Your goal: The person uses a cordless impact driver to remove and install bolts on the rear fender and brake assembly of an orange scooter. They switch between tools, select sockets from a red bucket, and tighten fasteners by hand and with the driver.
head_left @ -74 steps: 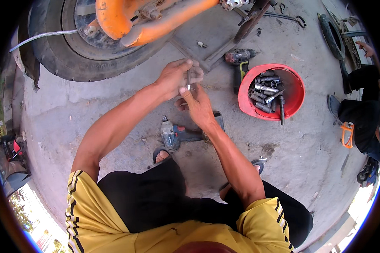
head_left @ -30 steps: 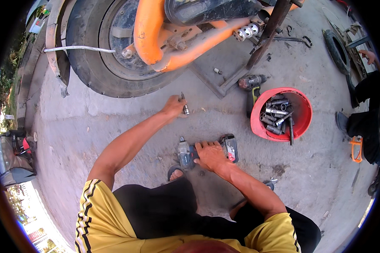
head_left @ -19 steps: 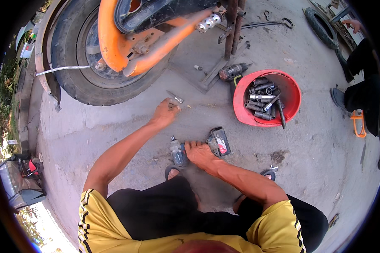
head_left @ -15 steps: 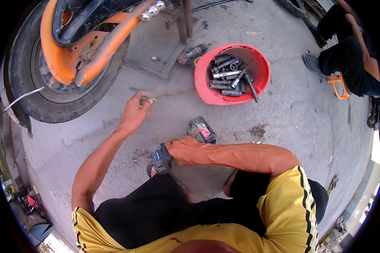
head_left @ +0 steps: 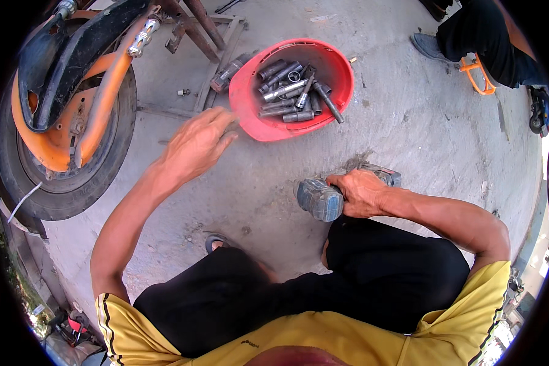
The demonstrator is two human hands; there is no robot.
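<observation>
Power tool [head_left: 320, 200]: blue-grey, below and to the right of the red helmet [head_left: 267, 130], well apart from it; from my remote seat I cannot tell whether it touches the ground.
Right hand [head_left: 361, 192]: closed firmly around the tool's grip, with the battery [head_left: 387, 175] showing past the fist, also below and right of the helmet.
Left hand [head_left: 195, 145]: just left of the helmet, back upward, fingers loosely extended, thumb apart; it looks empty to me (its fingertips are blurred, so I cannot tell whether they touch the brim).
Sockets [head_left: 280, 104]: dark and silver, heaped inside the upturned helmet, a long one leaning over its lower right rim.
Drill [head_left: 224, 75]: lying beside the helmet's upper left edge, partly hidden by it.
Metal stand [head_left: 200, 25]: above and left of the helmet.
Wheel [head_left: 121, 143]: well left of the helmet, under an orange frame [head_left: 97, 131].
Co-worker's leg [head_left: 477, 39]: well right of the helmet, an orange-framed object [head_left: 483, 85] beside it.
</observation>
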